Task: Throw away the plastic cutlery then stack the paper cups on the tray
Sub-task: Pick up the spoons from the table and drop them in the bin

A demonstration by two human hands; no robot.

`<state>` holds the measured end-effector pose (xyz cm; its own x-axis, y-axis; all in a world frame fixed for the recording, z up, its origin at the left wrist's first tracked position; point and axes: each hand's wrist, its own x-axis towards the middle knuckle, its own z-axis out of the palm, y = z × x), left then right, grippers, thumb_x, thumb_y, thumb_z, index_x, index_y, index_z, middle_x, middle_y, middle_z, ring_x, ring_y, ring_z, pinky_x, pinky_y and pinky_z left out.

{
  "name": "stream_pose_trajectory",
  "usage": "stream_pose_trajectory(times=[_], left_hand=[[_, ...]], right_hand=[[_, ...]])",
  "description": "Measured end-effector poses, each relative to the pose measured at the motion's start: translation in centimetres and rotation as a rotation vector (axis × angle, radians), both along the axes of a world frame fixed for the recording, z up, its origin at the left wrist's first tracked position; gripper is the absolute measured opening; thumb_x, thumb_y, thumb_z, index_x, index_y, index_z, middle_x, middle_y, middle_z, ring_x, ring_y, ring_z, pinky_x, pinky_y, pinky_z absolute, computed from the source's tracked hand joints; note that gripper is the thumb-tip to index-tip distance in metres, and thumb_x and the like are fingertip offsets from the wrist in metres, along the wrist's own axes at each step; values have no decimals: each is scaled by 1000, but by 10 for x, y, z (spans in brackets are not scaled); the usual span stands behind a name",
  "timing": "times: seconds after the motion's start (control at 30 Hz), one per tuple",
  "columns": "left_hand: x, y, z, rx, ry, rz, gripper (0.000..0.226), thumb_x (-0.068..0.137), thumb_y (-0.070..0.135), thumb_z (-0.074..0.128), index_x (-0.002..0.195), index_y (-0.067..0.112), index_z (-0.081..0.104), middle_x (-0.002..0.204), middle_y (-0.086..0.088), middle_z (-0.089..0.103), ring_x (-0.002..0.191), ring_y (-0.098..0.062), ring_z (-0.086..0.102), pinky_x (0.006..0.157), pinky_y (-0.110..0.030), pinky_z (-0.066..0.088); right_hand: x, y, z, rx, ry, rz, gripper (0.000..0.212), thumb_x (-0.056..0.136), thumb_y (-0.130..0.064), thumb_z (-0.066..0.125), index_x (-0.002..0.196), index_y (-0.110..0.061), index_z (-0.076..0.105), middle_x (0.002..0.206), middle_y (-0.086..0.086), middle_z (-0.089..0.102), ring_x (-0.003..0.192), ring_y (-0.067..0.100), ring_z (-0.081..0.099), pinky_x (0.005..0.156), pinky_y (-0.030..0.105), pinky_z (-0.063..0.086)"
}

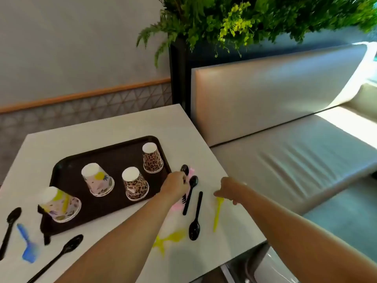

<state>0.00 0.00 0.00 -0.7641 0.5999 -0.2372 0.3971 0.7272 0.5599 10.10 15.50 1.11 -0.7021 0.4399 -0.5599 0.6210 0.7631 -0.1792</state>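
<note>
A dark tray (114, 158) lies on the white table (102, 131) with several upside-down paper cups: two leopard-print (153, 159) (135, 184) and two pastel floral (98, 180) (60, 205). Plastic cutlery is scattered around it. My left hand (176, 185) grips a bunch of cutlery at the tray's right edge: a black spoon (185, 170), a black fork (184, 199) and something pink. Beside it lie two black spoons (190, 193) (196, 217). My right hand (229, 189) hovers with loosely curled fingers over a yellow fork (217, 213), holding nothing I can see.
More cutlery lies at the front: yellow pieces (167, 240), a black spoon (61, 254), a blue fork (26, 246), another black spoon (9, 227) and a black fork (45, 225) on the tray's corner. A grey bench (285, 152) and a planter (244, 19) stand right.
</note>
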Motion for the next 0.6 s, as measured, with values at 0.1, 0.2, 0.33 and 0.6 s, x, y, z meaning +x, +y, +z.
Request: stream_pose_trajectory(times=[0.1, 0.2, 0.33, 0.6], left_hand=[[0, 12, -12, -113, -4, 19, 12, 89, 11, 50, 82, 2, 53, 89, -21, 55, 93, -41, 57, 69, -44, 44], [-1, 21, -24, -208, -6, 27, 27, 89, 19, 52, 105, -4, 54, 108, -21, 59, 100, -37, 58, 79, -44, 48], [-2, 33, -35, -227, -8, 32, 32, 89, 25, 56, 112, 3, 53, 112, -15, 59, 102, -32, 59, 73, -33, 45], [-1, 46, -57, -290, 17, 118, 59, 82, 39, 67, 125, 5, 44, 125, -12, 51, 114, -26, 54, 84, -32, 45]], right_hand=[[5, -3, -22, -41, -27, -61, 64, 91, -49, 51, 133, -4, 35, 124, 13, 52, 89, 28, 60, 52, 27, 34], [6, -16, -43, -66, 9, -110, 82, 86, -59, 51, 142, -8, 21, 132, 14, 49, 114, 32, 56, 73, 35, 47], [3, -31, -60, 10, 44, -90, 90, 82, -68, 49, 143, -11, 17, 126, 10, 53, 110, 29, 58, 78, 35, 47], [-7, -33, -77, -21, 94, -71, 79, 86, -53, 55, 141, -10, 20, 128, 11, 47, 113, 27, 56, 77, 34, 45]])
